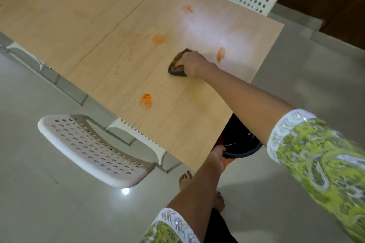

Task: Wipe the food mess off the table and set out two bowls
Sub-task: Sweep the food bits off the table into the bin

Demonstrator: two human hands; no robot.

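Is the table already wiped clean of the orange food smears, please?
No, several orange smears remain on the table around the cloth that the right hand presses down.

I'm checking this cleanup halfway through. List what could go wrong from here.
1. The right hand may drag the cloth through the orange smears and spread them instead of lifting them.
2. The left hand holds a dark bowl below the table edge; its grip looks partial, so it might tip.
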